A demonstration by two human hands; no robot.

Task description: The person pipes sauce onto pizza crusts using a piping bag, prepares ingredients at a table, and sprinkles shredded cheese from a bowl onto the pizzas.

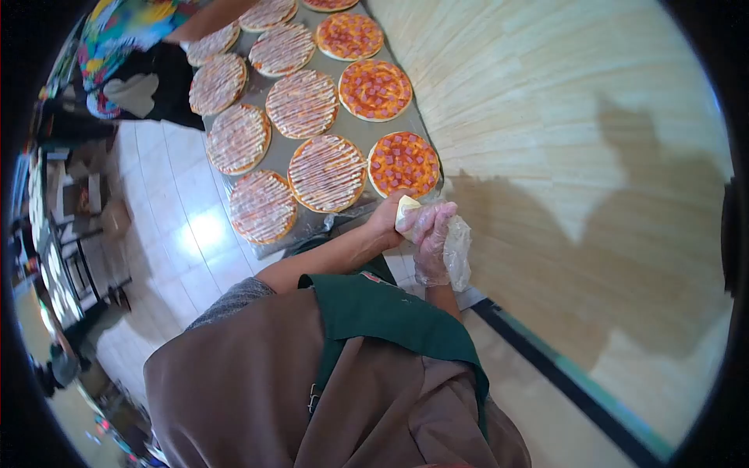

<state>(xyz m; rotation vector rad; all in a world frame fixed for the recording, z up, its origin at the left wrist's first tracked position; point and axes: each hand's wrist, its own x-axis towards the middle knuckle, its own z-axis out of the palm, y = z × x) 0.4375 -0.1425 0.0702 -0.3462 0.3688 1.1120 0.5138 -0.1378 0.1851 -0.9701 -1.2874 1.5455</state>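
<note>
Two hands (431,232) grip one piping bag (405,209) near four diced-topping pizzas (403,165) and eight white-striped pizzas (328,173).

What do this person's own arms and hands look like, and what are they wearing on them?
The left hand is ungloved, its forearm bare below a mottled grey sleeve. The right hand wears a thin, clear, wrinkled plastic glove reaching the wrist. The right sleeve is hidden.

Wall (562,70): pale wood grain, two o'clock.
Shadow (655,242): broad, dark, three o'clock.
Floor (160,207): glossy light tiles, nine o'clock.
Co-worker (129,35): bright multicoloured top, ten o'clock.
</note>
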